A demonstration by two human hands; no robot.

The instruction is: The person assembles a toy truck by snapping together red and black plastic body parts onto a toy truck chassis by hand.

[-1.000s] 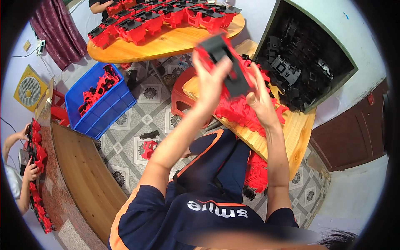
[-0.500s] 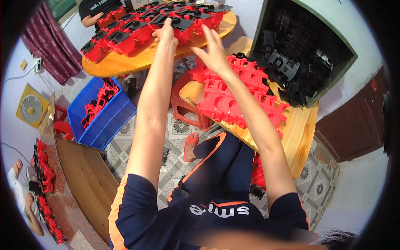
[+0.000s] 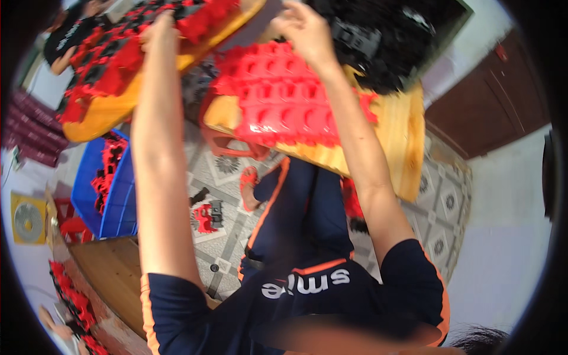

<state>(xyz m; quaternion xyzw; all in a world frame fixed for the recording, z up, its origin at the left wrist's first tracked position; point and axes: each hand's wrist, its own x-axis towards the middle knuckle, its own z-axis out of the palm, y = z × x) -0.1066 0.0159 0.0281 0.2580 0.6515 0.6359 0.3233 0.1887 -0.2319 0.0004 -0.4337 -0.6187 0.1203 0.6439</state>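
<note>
My left hand (image 3: 158,32) is at the edge of the oval table's rows of red-and-black plastic parts (image 3: 118,62). Its fingers are blurred and mostly hidden, so I cannot tell whether it grips a part. My right hand (image 3: 305,32) hangs beyond the red molded plastic parts (image 3: 284,94), beside the heap of black plastic parts (image 3: 378,50). Its fingers are bent but look apart, with nothing visible in them. The red parts lie in rows on the smaller wooden table (image 3: 402,136), partly under my right forearm.
A blue crate (image 3: 127,207) holding red-and-black parts stands left of my left arm. A red stool (image 3: 228,145) is under the table's edge. Loose red and grey parts (image 3: 207,216) lie on the tiled floor. Another person (image 3: 62,47) works at the far left; someone else's hand shows lower left.
The view has swung right, so the tables and crate appear farther left. My right hand has moved from the oval table toward the black parts, its fingers more bent. My left hand stays by the red-and-black parts.
</note>
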